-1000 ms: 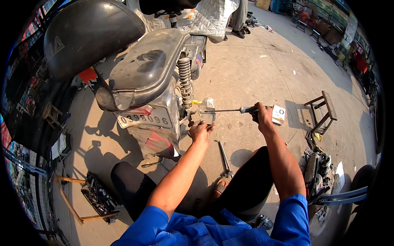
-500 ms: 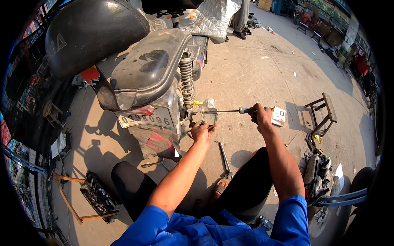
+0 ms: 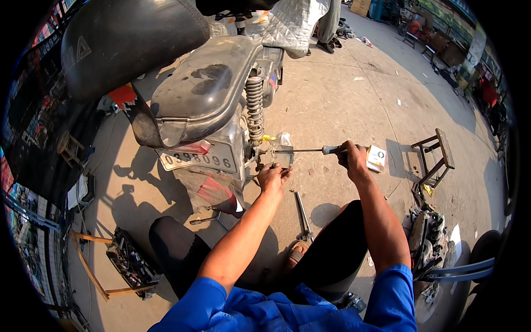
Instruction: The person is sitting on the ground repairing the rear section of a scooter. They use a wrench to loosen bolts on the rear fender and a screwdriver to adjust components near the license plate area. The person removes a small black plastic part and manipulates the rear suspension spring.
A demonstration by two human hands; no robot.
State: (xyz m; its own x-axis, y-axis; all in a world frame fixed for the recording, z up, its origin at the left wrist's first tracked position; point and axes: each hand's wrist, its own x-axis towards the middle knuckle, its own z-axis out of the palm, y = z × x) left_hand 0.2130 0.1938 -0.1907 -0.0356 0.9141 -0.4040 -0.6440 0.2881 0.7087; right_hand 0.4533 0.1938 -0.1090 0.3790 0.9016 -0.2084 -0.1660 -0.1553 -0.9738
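Observation:
My right hand [image 3: 354,159] is closed round the pale handle of a screwdriver [image 3: 307,150]. Its long shaft runs level to the left, its tip reaching a small greyish rectangular part [image 3: 284,159] beside the motor scooter [image 3: 191,105]. Just below that part, my left hand [image 3: 271,178] has its fingers curled against the scooter's side; what they grip is hidden. Right above stands the coil shock absorber [image 3: 255,109]. A yellow bit and a whitish scrap lie behind the part.
A white box [image 3: 376,158] lies right of my right hand, with a low wooden stool [image 3: 436,157] beyond. A long metal tool [image 3: 303,214] lies by my foot. At lower left is a toolbox [image 3: 131,259]; metal parts [image 3: 425,238] are heaped at right.
The view has shifted slightly. Both hands and the screwdriver stay in nearly the same place against the scooter.

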